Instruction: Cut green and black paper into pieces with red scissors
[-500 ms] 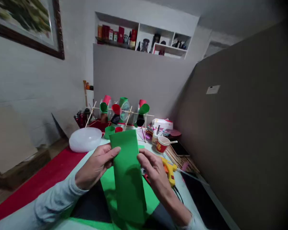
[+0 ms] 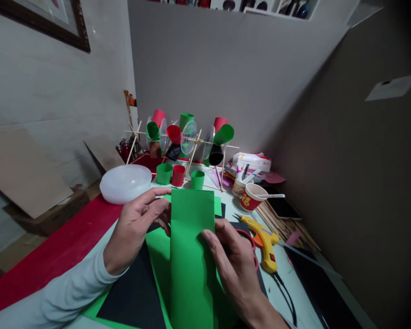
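Well, starting at the fingers: my right hand (image 2: 238,262) holds the green paper strip (image 2: 192,260) by its right edge, thumb flat on the front and the other fingers curled in behind that edge. On the far side, my left hand (image 2: 135,224) is bent narrow, its fingertips meeting the strip's upper left edge — from this view I can't tell whether they pinch it or only touch. The strip stands up toward me, centred between both hands, top edge clear, lower end running out of view.

Beneath it I see a green sheet (image 2: 157,249), with a black sheet (image 2: 133,292) lying over part of it below my left wrist. Just beside my right hand are the red handles of scissors (image 2: 249,236), partly hidden, and then a yellow glue gun (image 2: 270,253) on its side, its cord (image 2: 287,290) trailing toward me.

Farther out on the pale counter (image 2: 231,201), a red and white paper cup (image 2: 249,202) has a light stick across its rim, near a cup of pens (image 2: 239,187). Straight ahead sit two green paper rings (image 2: 164,174) with a red ring (image 2: 178,176) between them — behind these rises a stick frame (image 2: 193,153) carrying coloured paper tubes (image 2: 223,135). A cloudy, rounded bowl (image 2: 125,185) rests to the left.
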`<action>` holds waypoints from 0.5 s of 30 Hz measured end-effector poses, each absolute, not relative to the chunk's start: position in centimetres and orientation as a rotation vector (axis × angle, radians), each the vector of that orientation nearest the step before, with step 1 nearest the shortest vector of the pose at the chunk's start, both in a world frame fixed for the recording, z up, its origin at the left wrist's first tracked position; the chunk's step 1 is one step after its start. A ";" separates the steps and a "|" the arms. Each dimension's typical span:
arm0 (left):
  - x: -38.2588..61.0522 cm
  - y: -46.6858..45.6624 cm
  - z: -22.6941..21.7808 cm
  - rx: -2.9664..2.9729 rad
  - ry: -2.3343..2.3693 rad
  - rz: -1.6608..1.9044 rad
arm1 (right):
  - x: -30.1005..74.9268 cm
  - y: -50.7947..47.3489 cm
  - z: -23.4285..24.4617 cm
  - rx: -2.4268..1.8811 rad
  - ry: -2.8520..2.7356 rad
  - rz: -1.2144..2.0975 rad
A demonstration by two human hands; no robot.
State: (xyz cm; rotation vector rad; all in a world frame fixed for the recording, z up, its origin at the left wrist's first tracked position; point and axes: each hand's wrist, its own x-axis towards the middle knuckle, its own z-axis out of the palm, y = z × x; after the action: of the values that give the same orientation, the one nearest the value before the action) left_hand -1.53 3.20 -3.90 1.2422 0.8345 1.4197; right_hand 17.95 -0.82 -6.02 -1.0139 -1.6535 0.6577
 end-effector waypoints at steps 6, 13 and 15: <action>-2.1 2.8 -3.3 1.444 0.856 1.567 | 17.8 -1.4 -5.4 -0.970 -1.740 0.452; -2.5 2.5 -3.1 1.659 1.052 1.714 | 17.4 -2.0 -5.0 -0.872 -1.843 0.445; -2.5 2.7 -3.2 1.614 1.041 1.708 | 17.3 -2.1 -4.9 -0.894 -1.838 0.488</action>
State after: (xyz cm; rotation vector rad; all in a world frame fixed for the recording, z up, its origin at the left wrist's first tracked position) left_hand -2.50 2.72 -3.16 1.6138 1.0407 1.7083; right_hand 17.34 -2.14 -4.87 -0.8936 -1.8377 0.4876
